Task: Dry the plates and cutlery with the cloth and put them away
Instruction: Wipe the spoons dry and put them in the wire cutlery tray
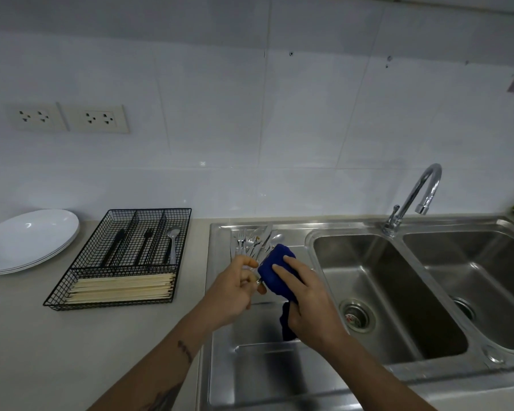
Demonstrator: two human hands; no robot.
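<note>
Cutlery is what's being worked on right now — the left hand (235, 287) pinches the end of a small shiny metal piece (258, 281), most of it swallowed by the cloth so I can't tell if it's a fork or a spoon. Right hand (304, 298) is wrapped around a bunched-up dark blue cloth (276, 271), fingers flat across the top, with a loose tail of fabric hanging below the palm.

Just behind the hands, a loose pile of silvery forks, knives and spoons (254, 241) lies on the ribbed steel drainboard (250, 366). To the right are the two deep brushed-steel sink basins (398, 292) and a curved chrome tap (416, 197).

Over on the pale countertop (27, 336) to the left sits a black wire-mesh organiser tray (60, 295): dark-handled pieces stand in its back slots, one steel spoon (172, 241) lies in the right-hand slot, and a layer of pale wooden chopsticks (122, 289) fills the front section. Further left — a stack of glossy white oval plates (27, 241), apart from the tray.
</note>
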